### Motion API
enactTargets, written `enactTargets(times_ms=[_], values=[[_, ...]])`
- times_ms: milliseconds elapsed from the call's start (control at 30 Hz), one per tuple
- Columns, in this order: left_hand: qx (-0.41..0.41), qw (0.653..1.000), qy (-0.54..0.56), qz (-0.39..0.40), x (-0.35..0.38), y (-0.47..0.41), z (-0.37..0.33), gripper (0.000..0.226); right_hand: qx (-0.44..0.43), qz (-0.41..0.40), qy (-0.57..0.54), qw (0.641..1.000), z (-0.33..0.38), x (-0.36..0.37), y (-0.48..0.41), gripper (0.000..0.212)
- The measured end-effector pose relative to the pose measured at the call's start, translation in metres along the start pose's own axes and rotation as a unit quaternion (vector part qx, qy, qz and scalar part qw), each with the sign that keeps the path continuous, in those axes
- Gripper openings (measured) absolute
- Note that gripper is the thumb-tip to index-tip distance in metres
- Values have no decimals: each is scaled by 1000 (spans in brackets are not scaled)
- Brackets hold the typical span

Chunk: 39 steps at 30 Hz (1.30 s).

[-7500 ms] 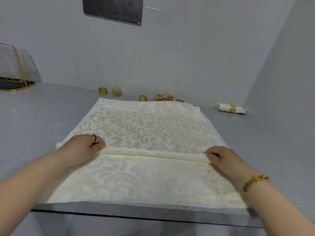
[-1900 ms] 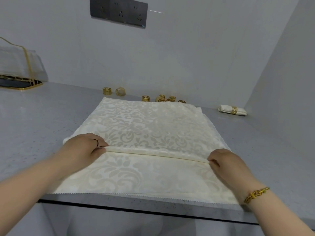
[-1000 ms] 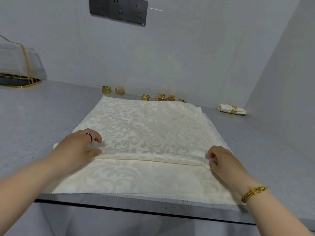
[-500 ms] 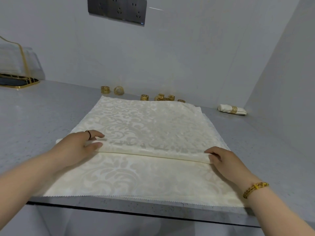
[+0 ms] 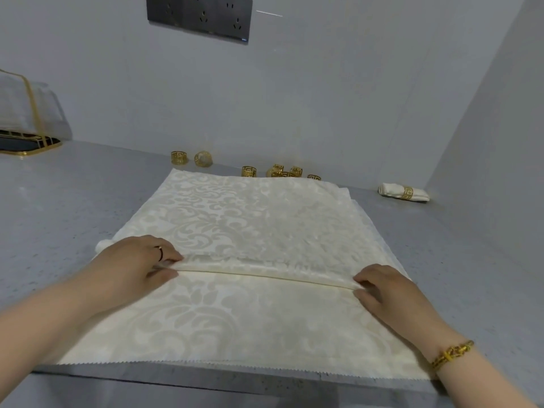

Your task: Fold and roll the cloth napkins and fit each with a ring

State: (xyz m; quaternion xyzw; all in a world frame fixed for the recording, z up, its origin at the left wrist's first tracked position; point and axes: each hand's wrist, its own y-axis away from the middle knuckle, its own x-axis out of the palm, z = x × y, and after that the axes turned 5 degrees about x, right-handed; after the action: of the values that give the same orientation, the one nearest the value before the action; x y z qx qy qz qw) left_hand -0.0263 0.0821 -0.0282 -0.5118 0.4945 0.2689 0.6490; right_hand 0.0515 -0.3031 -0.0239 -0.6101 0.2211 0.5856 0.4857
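Observation:
A cream damask napkin point(image 5: 241, 219) lies spread on the grey counter point(image 5: 59, 219), its upper layer ending in a folded edge across the middle. My left hand point(image 5: 138, 260) pinches that edge at its left end. My right hand point(image 5: 382, 287) pinches it at the right end. Several gold napkin rings point(image 5: 249, 171) sit in a loose row behind the cloth by the wall. One finished rolled napkin with a ring point(image 5: 403, 192) lies at the far right corner.
A gold-framed holder with a clear cover point(image 5: 26, 122) stands at the far left. A dark socket panel point(image 5: 200, 16) is on the back wall. A side wall closes the right. The napkin's zigzag hem runs close to the counter's front edge point(image 5: 206, 378).
Over the past seconds both hands kept hold of the fold's ends, lifting and resetting it slightly. The fingers of my left hand have closed back onto the edge.

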Motion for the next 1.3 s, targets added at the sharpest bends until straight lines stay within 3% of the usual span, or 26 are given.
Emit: enactTargets(times_ms=[200,333,400,467,533,600,667,867,1067,1200,1300], values=[[-164,969,171,-63,13,-24,9,11,114,40,-74,990,1,-1,-31,20],[-217,966,140,-23,18,-37,8,16,137,55,-50,988,4,5,-44,20],[-178,979,95,-39,25,-40,10,21,135,33,-11,990,5,8,-48,15],[-72,993,45,-80,24,-38,10,14,103,-12,3,995,9,12,-47,13],[-4,998,20,-52,21,-31,8,28,44,-40,5,998,9,14,-42,15],[-33,995,96,-3,16,-27,5,58,22,-13,-4,1000,8,12,-33,17],[-36,993,107,-41,20,-22,11,76,12,26,-6,1000,4,7,-27,20],[13,1000,-12,-17,17,-26,10,30,30,10,50,998,8,5,-32,18],[41,999,-14,3,3,4,-11,41,-16,-16,58,998,5,3,-3,18],[-57,991,115,-40,10,12,-16,72,32,61,72,995,26,-10,-3,21],[-78,989,122,-42,18,10,-18,66,-32,-2,26,999,64,-12,-14,12]])
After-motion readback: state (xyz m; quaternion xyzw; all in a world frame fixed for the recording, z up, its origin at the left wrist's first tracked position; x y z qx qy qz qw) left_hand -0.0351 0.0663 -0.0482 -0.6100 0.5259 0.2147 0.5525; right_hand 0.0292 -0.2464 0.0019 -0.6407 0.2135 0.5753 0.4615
